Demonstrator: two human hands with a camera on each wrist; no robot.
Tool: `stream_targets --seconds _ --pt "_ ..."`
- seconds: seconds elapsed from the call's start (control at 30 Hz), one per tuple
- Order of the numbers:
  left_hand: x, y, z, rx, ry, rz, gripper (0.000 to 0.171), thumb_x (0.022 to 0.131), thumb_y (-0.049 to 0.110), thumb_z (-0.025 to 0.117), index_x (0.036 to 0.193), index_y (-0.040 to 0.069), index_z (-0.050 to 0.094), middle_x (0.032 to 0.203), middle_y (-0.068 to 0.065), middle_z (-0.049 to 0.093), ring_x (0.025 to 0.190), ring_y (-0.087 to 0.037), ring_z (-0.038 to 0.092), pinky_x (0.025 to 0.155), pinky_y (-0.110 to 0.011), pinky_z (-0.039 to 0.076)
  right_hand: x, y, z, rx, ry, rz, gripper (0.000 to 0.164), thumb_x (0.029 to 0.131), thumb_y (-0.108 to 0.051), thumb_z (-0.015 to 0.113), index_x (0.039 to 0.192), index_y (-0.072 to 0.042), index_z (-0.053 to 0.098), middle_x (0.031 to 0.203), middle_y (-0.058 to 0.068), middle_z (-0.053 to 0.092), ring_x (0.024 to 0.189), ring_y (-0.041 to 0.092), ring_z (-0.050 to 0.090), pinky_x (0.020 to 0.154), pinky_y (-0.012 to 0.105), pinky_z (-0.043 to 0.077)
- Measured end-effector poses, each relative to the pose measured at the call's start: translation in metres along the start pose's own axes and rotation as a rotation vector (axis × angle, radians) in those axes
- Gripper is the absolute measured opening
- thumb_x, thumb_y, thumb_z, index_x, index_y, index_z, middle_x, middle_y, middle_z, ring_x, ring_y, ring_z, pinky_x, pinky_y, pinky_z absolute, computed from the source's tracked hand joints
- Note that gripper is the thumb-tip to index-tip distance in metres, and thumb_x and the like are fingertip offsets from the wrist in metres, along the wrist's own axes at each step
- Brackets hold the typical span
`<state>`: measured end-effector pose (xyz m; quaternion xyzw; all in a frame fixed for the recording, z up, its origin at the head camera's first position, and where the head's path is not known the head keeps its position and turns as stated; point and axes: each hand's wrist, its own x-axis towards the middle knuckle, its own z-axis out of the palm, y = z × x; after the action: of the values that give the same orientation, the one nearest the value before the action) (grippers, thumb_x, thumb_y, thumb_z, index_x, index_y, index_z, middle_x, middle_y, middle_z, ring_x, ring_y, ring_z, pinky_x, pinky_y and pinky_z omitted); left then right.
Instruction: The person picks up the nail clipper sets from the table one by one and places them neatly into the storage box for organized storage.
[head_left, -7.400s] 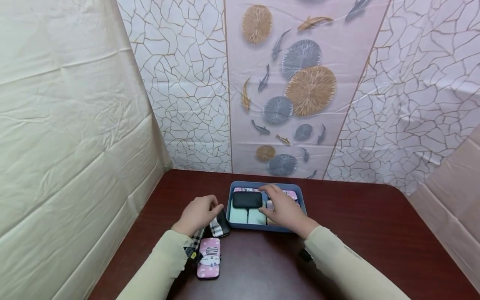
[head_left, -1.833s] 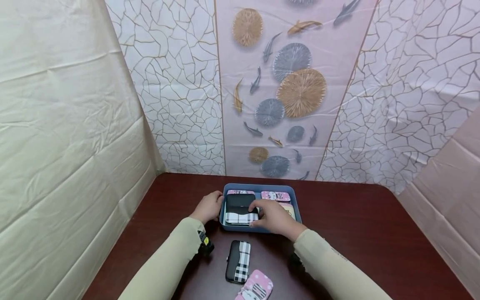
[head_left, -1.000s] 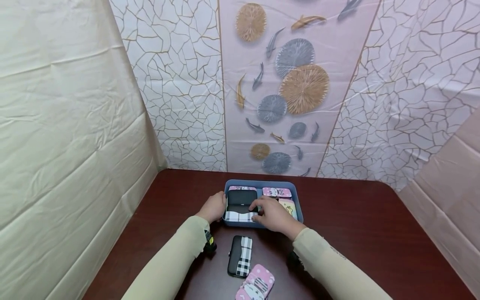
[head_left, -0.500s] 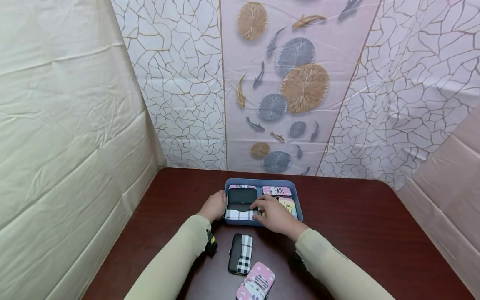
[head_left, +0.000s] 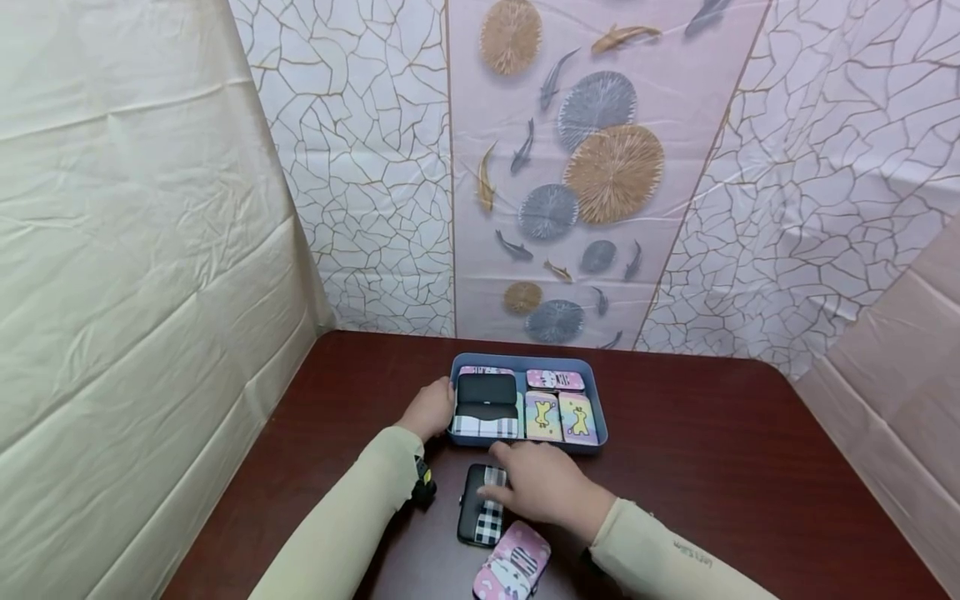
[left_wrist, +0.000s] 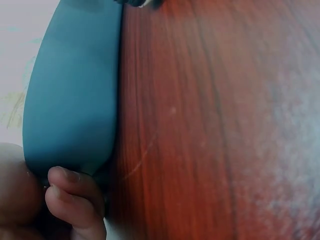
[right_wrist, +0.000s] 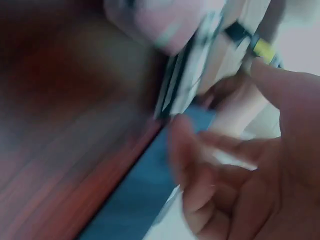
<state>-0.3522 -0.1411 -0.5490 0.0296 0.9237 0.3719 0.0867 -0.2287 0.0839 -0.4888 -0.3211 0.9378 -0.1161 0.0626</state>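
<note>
In the head view a blue tray (head_left: pixel 579 448) holds several small hard cases. On its left lie a black case (head_left: pixel 486 388) and a black case with a white plaid band (head_left: pixel 486 422). My left hand (head_left: pixel 431 408) grips the tray's left end; the left wrist view shows curled fingers (left_wrist: pixel 77 197) at the tray's corner. My right hand (head_left: pixel 546 483) hovers in front of the tray with its fingers extended over a black-and-plaid clasp case (head_left: pixel 474 504) on the table, holding nothing. A pink cartoon case (head_left: pixel 513 565) lies just nearer. The right wrist view is blurred.
Two yellow giraffe-print cases (head_left: pixel 578 418) and a pink case (head_left: pixel 555 380) lie in the tray's right half. Another pink case shows behind the black one. Fabric walls surround the dark red table (head_left: pixel 712 467) at the back and sides.
My right hand has left the plaid-band case in the tray and moved toward me, over the table's black-and-plaid case. The giraffe-print cases are uncovered. My left hand stays at the tray.
</note>
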Motion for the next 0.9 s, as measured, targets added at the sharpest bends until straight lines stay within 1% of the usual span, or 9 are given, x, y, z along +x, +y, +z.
stream_targets --seconds 0.07,0.17,0.3,0.4,0.43,0.57,0.67,0.77,0.9 --pt "0.000 0.002 0.000 0.017 0.004 -0.006 0.050 0.123 0.029 0.031 0.158 -0.002 0.047 0.072 -0.013 0.063 0.052 -0.025 0.060 0.054 -0.038 0.051 0.001 -0.014 0.003 -0.047 -0.065 0.062 0.078 0.097 -0.072 0.071 0.142 -0.008 0.066 0.083 -0.001 0.068 0.070 0.012 0.066 0.065 0.040 0.057" --pt "0.001 0.004 -0.001 0.029 0.008 -0.019 0.051 0.123 0.030 0.030 0.161 -0.001 0.045 0.081 -0.014 0.065 0.054 -0.025 0.060 0.055 -0.038 0.051 0.005 -0.030 0.009 -0.127 -0.106 0.076 0.093 0.091 -0.083 0.068 0.145 -0.008 0.062 0.094 0.007 0.069 0.076 0.018 0.067 0.066 0.042 0.058" --pt "0.010 -0.004 0.004 0.048 0.027 -0.017 0.053 0.122 0.030 0.031 0.161 -0.001 0.047 0.124 -0.021 0.072 0.095 -0.029 0.074 0.082 -0.045 0.060 0.007 -0.039 0.017 -0.209 -0.110 0.036 0.093 0.087 -0.085 0.071 0.146 -0.014 0.062 0.113 0.012 0.066 0.084 0.022 0.065 0.070 0.043 0.059" --pt "0.017 -0.010 0.007 0.075 0.041 0.000 0.053 0.121 0.029 0.031 0.159 -0.002 0.050 0.148 -0.021 0.064 0.128 -0.032 0.066 0.102 -0.051 0.055 0.007 -0.037 0.017 -0.212 -0.128 0.011 0.088 0.087 -0.079 0.077 0.151 -0.020 0.061 0.122 0.010 0.063 0.092 0.021 0.063 0.073 0.042 0.058" --pt "0.020 -0.012 0.008 0.086 0.042 0.010 0.054 0.121 0.029 0.029 0.159 -0.003 0.050 0.146 -0.021 0.065 0.127 -0.032 0.067 0.101 -0.050 0.056 0.006 -0.035 0.015 -0.202 -0.139 0.005 0.085 0.088 -0.074 0.080 0.152 -0.021 0.061 0.122 0.009 0.063 0.094 0.020 0.063 0.074 0.042 0.058" --pt "0.008 -0.002 0.002 0.071 0.034 0.009 0.053 0.122 0.028 0.028 0.159 -0.004 0.049 0.149 -0.023 0.063 0.131 -0.034 0.065 0.105 -0.051 0.054 0.002 -0.022 0.005 -0.149 -0.162 -0.026 0.070 0.089 -0.041 0.092 0.152 -0.030 0.062 0.122 0.005 0.063 0.098 0.018 0.061 0.076 0.039 0.057" --pt "0.003 0.002 0.000 0.062 0.028 0.005 0.052 0.122 0.026 0.030 0.161 -0.004 0.047 0.154 -0.023 0.060 0.134 -0.035 0.063 0.107 -0.052 0.052 -0.003 -0.008 0.000 -0.090 -0.158 -0.035 0.068 0.088 -0.016 0.092 0.149 -0.031 0.065 0.121 0.005 0.064 0.100 0.017 0.063 0.079 0.037 0.058" --pt "0.005 -0.001 0.001 0.073 0.025 0.018 0.053 0.122 0.027 0.030 0.161 -0.005 0.047 0.152 -0.023 0.061 0.127 -0.032 0.066 0.101 -0.049 0.055 -0.008 0.006 -0.001 -0.019 -0.142 -0.039 0.063 0.088 -0.010 0.092 0.144 -0.027 0.068 0.119 0.006 0.065 0.101 0.016 0.063 0.083 0.037 0.059" --pt "0.013 -0.010 0.006 0.088 0.041 0.046 0.053 0.122 0.028 0.029 0.156 -0.006 0.051 0.140 -0.024 0.067 0.113 -0.030 0.069 0.093 -0.048 0.056 -0.013 0.019 0.001 0.045 -0.097 -0.068 0.048 0.090 -0.019 0.093 0.131 -0.023 0.069 0.116 0.002 0.065 0.100 0.012 0.061 0.087 0.036 0.058"
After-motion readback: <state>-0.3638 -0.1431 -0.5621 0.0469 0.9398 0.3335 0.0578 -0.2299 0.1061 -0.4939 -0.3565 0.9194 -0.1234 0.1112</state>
